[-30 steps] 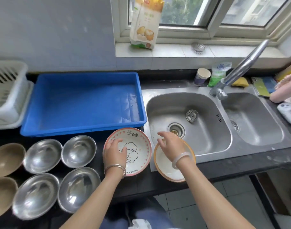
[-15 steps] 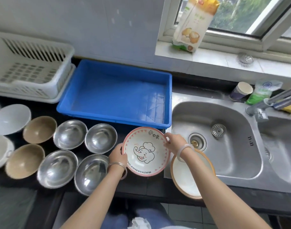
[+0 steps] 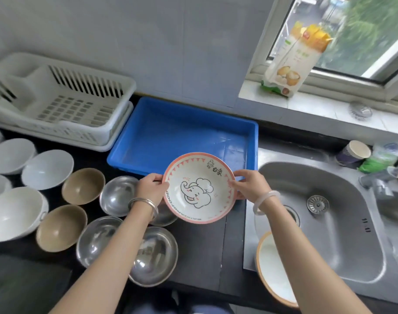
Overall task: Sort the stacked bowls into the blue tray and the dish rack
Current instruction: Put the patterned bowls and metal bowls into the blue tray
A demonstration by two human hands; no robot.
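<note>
Gripping the elephant bowl (image 3: 199, 188) in left hand (image 3: 151, 189) and right hand (image 3: 250, 185), now lifted off the surface (image 3: 204, 245) toward the blue tray (image 3: 182, 132); placement probably next.

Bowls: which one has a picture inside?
The pink-rimmed bowl gripped by the left hand and right hand: a cartoon elephant is printed inside it. The rest are plain inside.

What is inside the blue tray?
Only bare floor shows in the blue tray. The elephant bowl, held by left hand and right hand, hides its near right corner.
</note>
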